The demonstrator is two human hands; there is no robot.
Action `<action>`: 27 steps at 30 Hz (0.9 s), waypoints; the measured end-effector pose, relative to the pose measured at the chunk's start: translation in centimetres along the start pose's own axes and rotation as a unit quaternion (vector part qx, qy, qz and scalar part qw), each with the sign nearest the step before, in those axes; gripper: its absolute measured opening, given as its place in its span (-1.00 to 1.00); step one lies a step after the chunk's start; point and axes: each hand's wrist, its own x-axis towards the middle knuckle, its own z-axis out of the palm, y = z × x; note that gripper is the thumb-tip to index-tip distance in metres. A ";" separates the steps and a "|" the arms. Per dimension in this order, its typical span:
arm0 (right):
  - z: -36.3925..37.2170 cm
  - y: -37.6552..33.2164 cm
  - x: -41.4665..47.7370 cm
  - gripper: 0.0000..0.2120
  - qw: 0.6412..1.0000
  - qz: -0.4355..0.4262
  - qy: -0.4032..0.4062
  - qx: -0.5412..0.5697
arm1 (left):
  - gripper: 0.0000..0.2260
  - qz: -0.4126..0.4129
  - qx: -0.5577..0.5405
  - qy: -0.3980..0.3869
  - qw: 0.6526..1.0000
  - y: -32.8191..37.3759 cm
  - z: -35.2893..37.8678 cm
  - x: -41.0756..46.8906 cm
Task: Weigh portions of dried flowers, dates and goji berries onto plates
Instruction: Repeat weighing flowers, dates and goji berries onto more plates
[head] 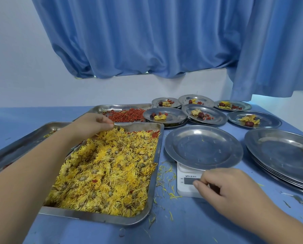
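A steel tray (pixel 94 216) heaped with yellow dried flowers (pixel 108 173) lies front left. My left hand (pixel 92 125) hovers at its far end, fingers bunched down onto the flowers; whether it holds any is hidden. Behind it, another tray (pixel 101 108) holds red goji berries (pixel 126 116). An empty steel plate (pixel 203 147) rests on a small white scale (pixel 182 190). My right hand (pixel 226 191) is at the scale's front, fingers curled, with the thumb by the display. Several plates (pixel 173 117) at the back carry flowers, a date and goji berries.
A stack of empty steel plates (pixel 279 152) sits at the right, with one goji berry on top. A third tray (pixel 41 128) lies at the left under my forearm. Loose petals (pixel 166 175) litter the blue table (pixel 191 222) beside the scale. Blue curtains (pixel 147 41) hang behind.
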 end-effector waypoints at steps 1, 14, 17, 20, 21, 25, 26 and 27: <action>0.0 0.0 0.0 -0.63 1.000 0.000 0.000 0.001 | -0.90 -0.005 -0.017 -0.010 1.000 0.1 0.0 -0.2; 0.0 0.0 0.0 -0.61 1.000 0.002 0.004 0.003 | -0.81 0.009 -0.028 -0.030 0.999 1.3 1.2 -1.4; 0.0 0.1 0.0 -0.63 1.000 0.001 0.002 0.000 | -0.84 0.019 0.065 -0.051 0.996 1.5 1.4 -1.7; 0.1 0.1 0.0 -0.63 1.000 -0.005 -0.001 0.000 | -0.87 0.001 0.134 -0.139 0.981 1.3 1.9 -2.1; 0.1 0.2 0.0 -0.64 1.000 -0.006 -0.001 0.001 | -0.88 -0.002 0.157 -0.151 0.976 1.2 2.1 -2.2; 0.3 0.2 -0.1 -0.65 1.000 -0.010 -0.001 0.007 | -0.82 -0.006 0.198 -0.153 0.968 1.2 2.7 -2.5; 0.3 0.2 -0.1 -0.65 1.000 -0.010 -0.002 0.007 | -0.80 -0.008 0.200 -0.161 0.967 1.3 2.7 -2.7; 0.3 0.2 -0.1 -0.65 1.000 -0.010 -0.002 0.007 | -0.79 -0.009 0.203 -0.169 0.964 1.4 2.8 -2.8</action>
